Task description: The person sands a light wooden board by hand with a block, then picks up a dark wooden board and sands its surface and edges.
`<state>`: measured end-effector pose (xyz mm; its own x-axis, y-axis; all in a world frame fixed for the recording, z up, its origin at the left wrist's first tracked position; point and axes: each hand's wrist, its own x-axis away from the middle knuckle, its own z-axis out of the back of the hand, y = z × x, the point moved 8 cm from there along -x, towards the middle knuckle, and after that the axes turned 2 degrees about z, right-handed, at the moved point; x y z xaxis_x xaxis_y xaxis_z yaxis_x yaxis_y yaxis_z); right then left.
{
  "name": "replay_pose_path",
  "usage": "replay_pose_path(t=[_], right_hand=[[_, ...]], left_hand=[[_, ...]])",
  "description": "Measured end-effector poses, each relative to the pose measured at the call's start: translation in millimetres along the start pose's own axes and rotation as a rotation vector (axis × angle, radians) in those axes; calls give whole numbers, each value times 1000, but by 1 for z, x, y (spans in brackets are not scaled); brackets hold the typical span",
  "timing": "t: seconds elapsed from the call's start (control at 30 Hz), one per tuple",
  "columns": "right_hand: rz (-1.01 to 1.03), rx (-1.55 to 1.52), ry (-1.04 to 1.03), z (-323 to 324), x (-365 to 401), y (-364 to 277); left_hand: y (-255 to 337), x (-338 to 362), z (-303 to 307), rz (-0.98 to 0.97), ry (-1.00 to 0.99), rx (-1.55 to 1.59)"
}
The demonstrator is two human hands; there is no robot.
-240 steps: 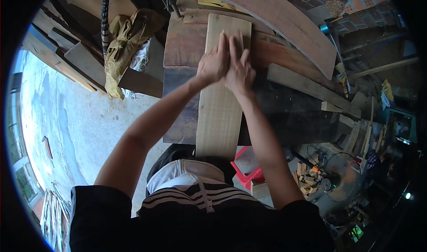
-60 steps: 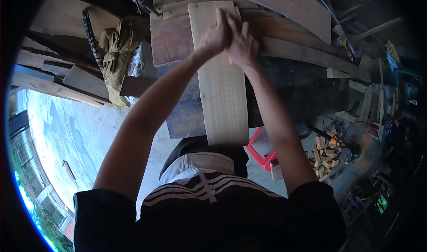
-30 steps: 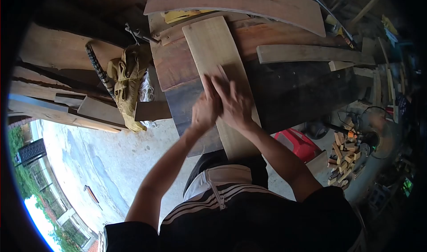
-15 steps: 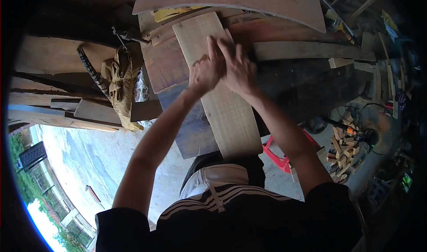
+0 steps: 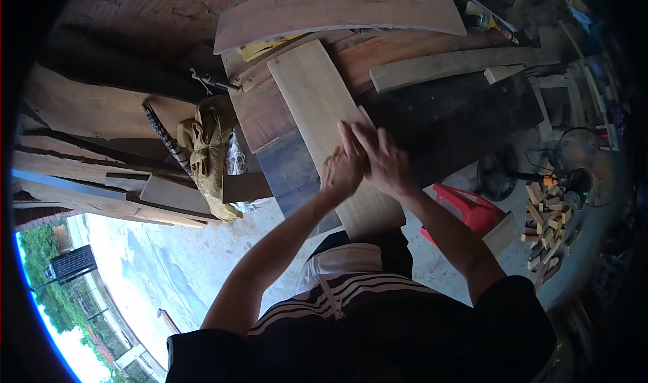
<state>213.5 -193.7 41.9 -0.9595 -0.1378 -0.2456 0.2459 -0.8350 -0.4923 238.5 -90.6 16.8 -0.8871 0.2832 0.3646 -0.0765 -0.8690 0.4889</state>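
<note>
A long pale wooden board (image 5: 307, 79) lies lengthwise in front of me, its near end close to my waist. Both hands press down together on its lower half. My left hand (image 5: 343, 170) is closed, its fingers curled and one finger pointing forward. Against it, my right hand (image 5: 388, 163) is also closed, with fingers bent over the board's right edge. A thin brown flat piece (image 5: 364, 115) peeks out ahead of my right fingers; the rest is hidden under the hands, and its kind cannot be made out.
Dark panels (image 5: 445, 130) form the work surface under the board. A curved plank (image 5: 337, 8) lies across the back, a narrower one (image 5: 459, 65) at right. Left are stacked planks and a tan cloth bundle (image 5: 206, 146). A red stool (image 5: 469, 211) and wood offcuts (image 5: 547, 224) stand right.
Both hands have slid along the board toward me, from its far part to its lower half, the thin brown piece moving with them. The camera view has shifted too.
</note>
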Motion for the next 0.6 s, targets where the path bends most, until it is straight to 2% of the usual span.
replay_pose_path(t=[0.07, 0.1, 0.17, 0.2, 0.23, 0.27, 0.3, 0.37, 0.4, 0.43, 0.5, 0.57, 0.6], right_hand=[[-31, 1, -36, 12, 52, -5], [-42, -9, -47, 13, 73, -4], [-25, -48, -32, 23, 100, -5], [-24, -97, -23, 27, 106, -4], [-10, -91, -9, 31, 109, 1], [-90, -63, -6, 34, 112, 16], [-169, -37, -12, 36, 116, 28], [-315, 75, 42, 46, 100, 58], [-314, 128, 56, 48, 90, 77], [-314, 182, 77, 52, 80, 92], [-360, 224, 85, 62, 73, 92], [-251, 549, 291, 82, 73, 64], [-221, 563, 293, 79, 82, 49]], left_hand=[[9, 44, -27, -148, -82, -42], [12, 63, -35, -340, 44, -96], [7, 83, -35, -315, -133, -131], [-1, 90, -29, -321, -114, -135], [-12, 93, -20, -346, -14, -143], [-22, 94, -11, -366, 89, -148], [-33, 94, -10, -360, 108, -144], [-78, 92, 3, -113, 331, 148], [-97, 89, -4, -53, 376, 193], [-105, 85, -14, -59, 381, 196], [-133, 72, -40, 74, 265, 534], [-139, 68, -44, 96, 299, 597], [-140, 66, -43, 133, 292, 575]])
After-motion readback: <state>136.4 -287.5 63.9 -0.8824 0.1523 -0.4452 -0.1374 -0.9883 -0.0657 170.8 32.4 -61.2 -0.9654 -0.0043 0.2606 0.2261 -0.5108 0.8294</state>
